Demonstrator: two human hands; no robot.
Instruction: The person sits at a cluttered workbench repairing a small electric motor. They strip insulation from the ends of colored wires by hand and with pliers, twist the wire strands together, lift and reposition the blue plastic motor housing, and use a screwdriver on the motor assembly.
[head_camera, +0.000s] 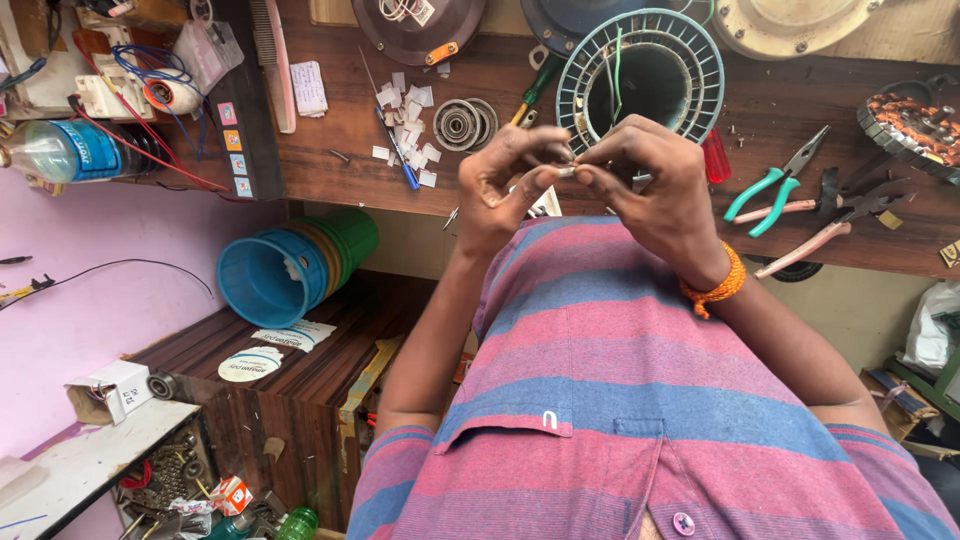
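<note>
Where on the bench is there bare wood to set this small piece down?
Bare wood lies between the paper scraps and the bearing rings, nearer the bench edge. Crowded: around the fan stator, and right by the pliers.

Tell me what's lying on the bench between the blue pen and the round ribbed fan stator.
In the head view, between the blue pen and the ribbed stator lie scattered white paper bits, a round metal bearing ring, and a green-handled screwdriver.
</note>
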